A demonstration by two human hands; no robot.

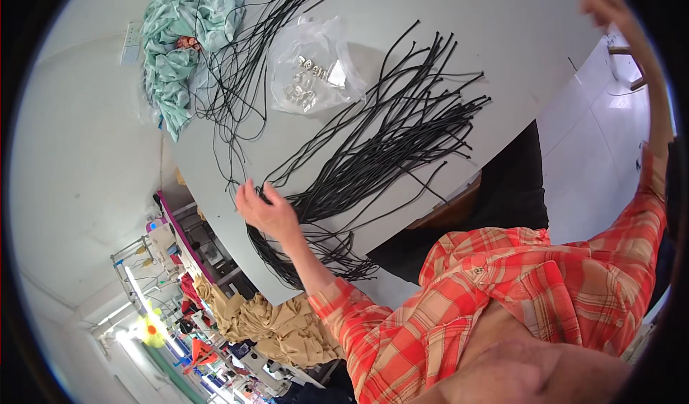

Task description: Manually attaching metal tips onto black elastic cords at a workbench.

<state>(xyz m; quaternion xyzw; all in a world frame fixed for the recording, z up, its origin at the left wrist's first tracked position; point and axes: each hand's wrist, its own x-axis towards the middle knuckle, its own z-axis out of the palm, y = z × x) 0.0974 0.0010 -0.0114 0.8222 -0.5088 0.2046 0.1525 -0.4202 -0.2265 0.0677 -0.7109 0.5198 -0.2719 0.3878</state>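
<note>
My left hand (263, 209) rests on the grey table (502, 24), its fingers pinched on one end of a bundle of black cords (387, 142) that fans out across the tabletop. My right hand (601, 2) is raised high at the upper right, away from the table, with nothing seen in it; its fingers look loosely curled. Both arms wear an orange plaid shirt (517, 289).
A clear plastic bag of small metal fittings (312, 74) lies beyond the cords. More loose black cords (240, 67) trail toward a heap of pale green cloth (179, 31) at the far corner. Tan fabric (276, 329) hangs below the table's edge. White floor tiles lie at right.
</note>
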